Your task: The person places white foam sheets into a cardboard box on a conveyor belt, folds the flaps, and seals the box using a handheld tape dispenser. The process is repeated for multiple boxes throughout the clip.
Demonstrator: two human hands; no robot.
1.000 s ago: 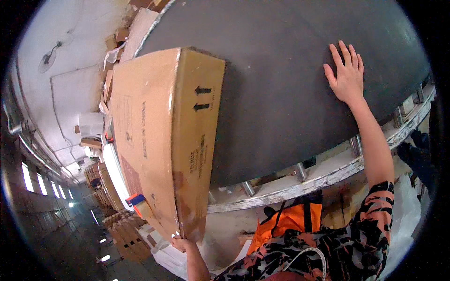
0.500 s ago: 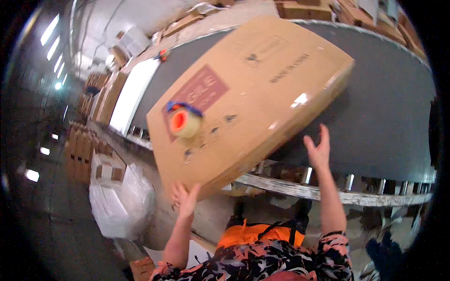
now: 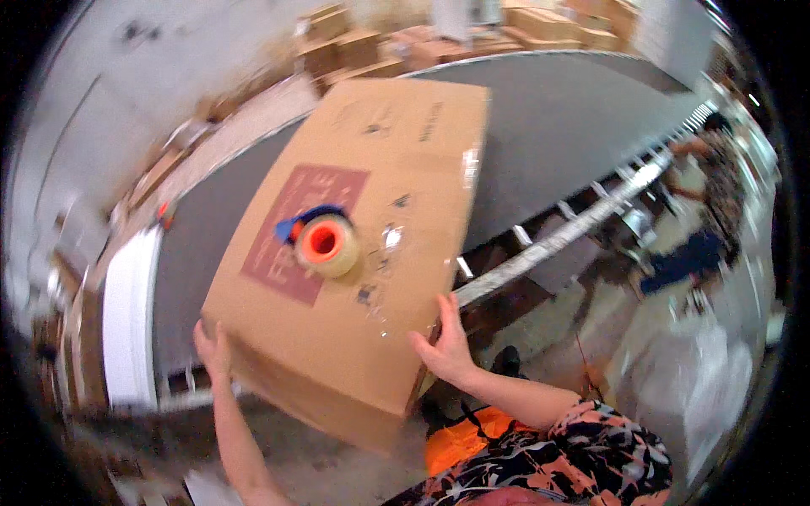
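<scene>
A large flat cardboard box [image 3: 380,169] with a red printed panel lies slanted over a dark grey conveyor belt [image 3: 574,110], its near end jutting out past the belt's edge. On top of the box sits a tape dispenser [image 3: 325,244] with a blue frame, an orange core and a roll of clear tape. My left hand [image 3: 213,352] grips the box at its near left corner, fingers partly hidden behind the side. At the right side near the front, my right hand [image 3: 447,347] holds the box's edge, thumb and fingers apart against it.
A white panel [image 3: 131,312] stands at the belt's left end. Stacked cartons [image 3: 342,46] line the far side. A metal rail [image 3: 557,228] edges the belt. Another person [image 3: 709,194] bends beside it at the right, near clear plastic wrap [image 3: 683,371].
The box has swung round so its near end points toward me. My right hand, open and off the box before, is now on its right side. My view has turned rightward.
</scene>
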